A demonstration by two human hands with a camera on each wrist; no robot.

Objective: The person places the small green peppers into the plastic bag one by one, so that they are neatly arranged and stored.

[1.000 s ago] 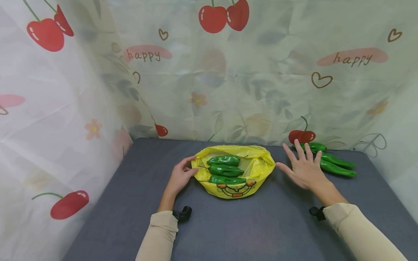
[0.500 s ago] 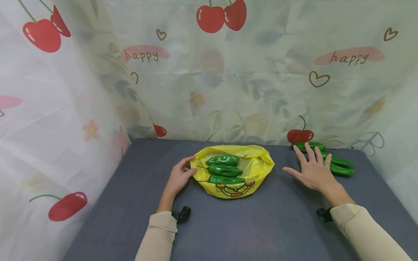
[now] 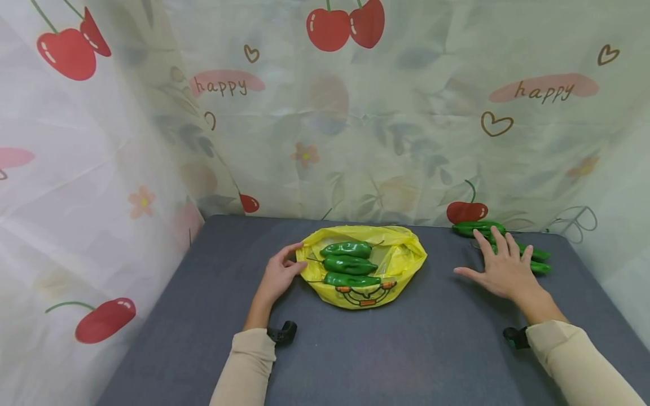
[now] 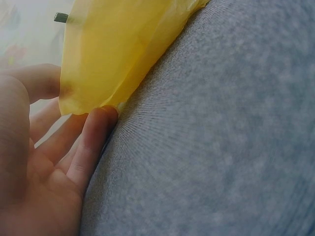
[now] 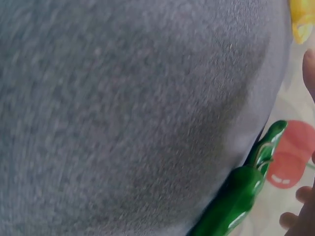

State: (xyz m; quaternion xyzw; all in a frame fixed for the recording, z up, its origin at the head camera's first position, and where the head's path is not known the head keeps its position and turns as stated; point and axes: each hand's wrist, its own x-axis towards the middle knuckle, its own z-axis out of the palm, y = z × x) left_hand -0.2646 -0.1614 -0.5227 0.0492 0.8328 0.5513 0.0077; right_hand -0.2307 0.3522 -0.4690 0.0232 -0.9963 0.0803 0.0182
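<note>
A yellow plastic bag (image 3: 406,260) lies with its mouth spread wide on the dark table. Three green peppers (image 3: 350,264) rest in it side by side, their thin stems showing. My left hand (image 3: 278,276) pinches the bag's left rim between thumb and fingers; the left wrist view shows the yellow film (image 4: 118,44) caught there. Over at the right, my right hand (image 3: 508,276) is held with fingers spread above another group of green peppers (image 3: 477,228), partly covering them. In the right wrist view, a pepper (image 5: 234,201) lies below the fingers, which touch nothing.
The grey-blue tabletop (image 3: 386,355) runs up to a cherry-printed curtain (image 3: 365,141) at the back. Another printed sheet (image 3: 76,214) hangs along the left side. A black wrist strap (image 3: 515,337) sits at the right sleeve.
My right hand has moved rightward and slightly toward me, away from the bag and over the loose peppers, fingers still spread. The left hand keeps its hold on the bag rim.
</note>
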